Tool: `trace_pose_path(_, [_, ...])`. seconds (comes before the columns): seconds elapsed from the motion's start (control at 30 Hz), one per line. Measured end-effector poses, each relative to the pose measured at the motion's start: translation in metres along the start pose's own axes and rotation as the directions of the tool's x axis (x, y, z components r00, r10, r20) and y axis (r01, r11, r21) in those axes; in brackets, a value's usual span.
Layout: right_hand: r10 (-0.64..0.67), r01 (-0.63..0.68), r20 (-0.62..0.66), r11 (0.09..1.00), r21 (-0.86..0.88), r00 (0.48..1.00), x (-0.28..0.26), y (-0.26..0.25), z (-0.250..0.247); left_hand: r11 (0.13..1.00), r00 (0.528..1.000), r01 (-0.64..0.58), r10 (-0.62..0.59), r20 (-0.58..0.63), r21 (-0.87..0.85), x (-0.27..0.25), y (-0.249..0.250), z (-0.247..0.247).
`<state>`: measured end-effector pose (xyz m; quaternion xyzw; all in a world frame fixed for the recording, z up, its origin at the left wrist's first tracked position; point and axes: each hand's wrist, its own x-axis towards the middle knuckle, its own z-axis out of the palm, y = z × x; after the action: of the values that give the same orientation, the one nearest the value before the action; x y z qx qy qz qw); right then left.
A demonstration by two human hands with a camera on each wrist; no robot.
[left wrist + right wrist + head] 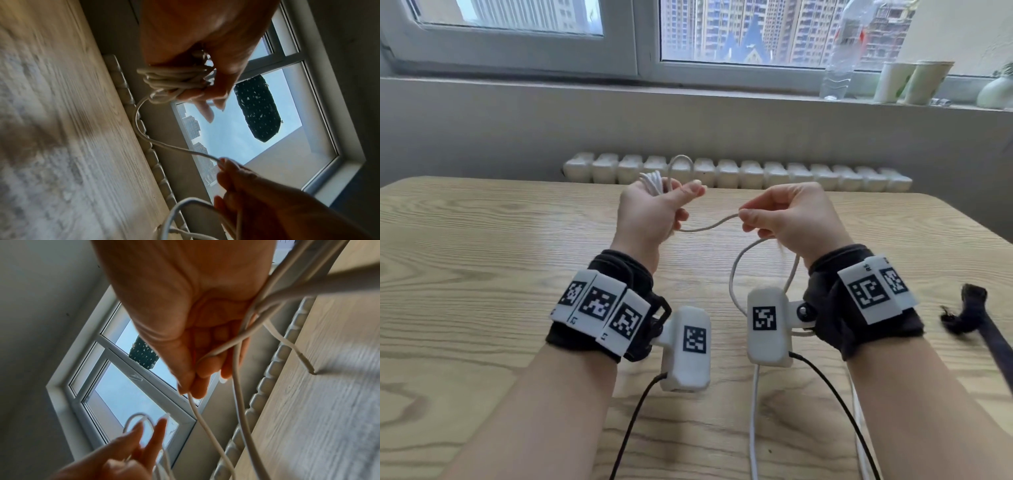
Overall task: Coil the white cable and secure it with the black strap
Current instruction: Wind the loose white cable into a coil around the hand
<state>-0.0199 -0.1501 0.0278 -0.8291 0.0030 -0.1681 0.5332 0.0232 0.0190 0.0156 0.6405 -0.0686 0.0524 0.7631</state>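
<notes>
In the head view both hands are raised above the wooden table (482, 274). My left hand (681, 202) grips a bundle of white cable (653, 181) loops in its curled fingers, and one loop sticks up above the thumb. A slack stretch of cable runs across to my right hand (744, 216), which pinches it between thumb and forefinger. The rest hangs below the right wrist down to the table. The left wrist view shows the coiled loops (174, 78) bunched under the left hand's fingers. In the right wrist view the cable (205, 426) leaves the pinch, with a plug end (306, 365) dangling. The black strap (976, 315) lies on the table to the right, untouched.
A white radiator (722, 174) runs behind the table's far edge. On the window sill stand a plastic bottle (842, 51), two paper cups (914, 82) and a small vase (996, 92). Black wires (633, 421) trail from the wrist cameras toward me.
</notes>
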Motion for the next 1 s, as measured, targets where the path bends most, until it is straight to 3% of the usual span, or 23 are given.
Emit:
trace_pose_path(0.2, [-0.012,0.011,0.013,0.992,0.123,1.0,-0.011,0.0,0.002,0.959,0.946,-0.028,-0.066,0.317,0.283,-0.01,-0.005,0.012])
trace_pose_path(0.4, [0.015,-0.03,0.082,0.982,0.188,0.997,-0.019,0.002,-0.004,0.926,0.919,-0.066,-0.089,0.385,0.371,-0.011,-0.005,0.011])
trace_pose_path(0.5, [0.052,-0.069,0.141,0.99,0.122,0.989,-0.02,0.004,-0.006,0.93,0.935,-0.052,-0.083,0.345,0.365,-0.012,-0.005,0.007])
trace_pose_path(0.67, [0.104,-0.109,0.109,0.993,0.042,0.989,-0.02,0.009,-0.008,0.973,0.99,-0.005,-0.028,0.14,0.23,-0.006,-0.001,-0.004])
trace_pose_path(0.87, [0.219,-0.128,0.244,0.932,-0.34,0.945,-0.02,0.007,-0.014,0.994,0.998,-0.01,0.017,-0.06,0.109,-0.001,-0.002,-0.014])
trace_pose_path(0.93, [0.22,-0.133,0.265,0.942,-0.309,0.939,-0.021,0.003,-0.014,0.996,0.997,-0.013,0.02,-0.08,0.086,-0.001,-0.001,-0.017])
trace_pose_path(1.0, [0.178,-0.161,0.233,0.983,-0.089,0.956,-0.019,-0.003,-0.015,0.997,0.996,-0.018,0.025,-0.08,0.08,0.0,0.001,-0.02])
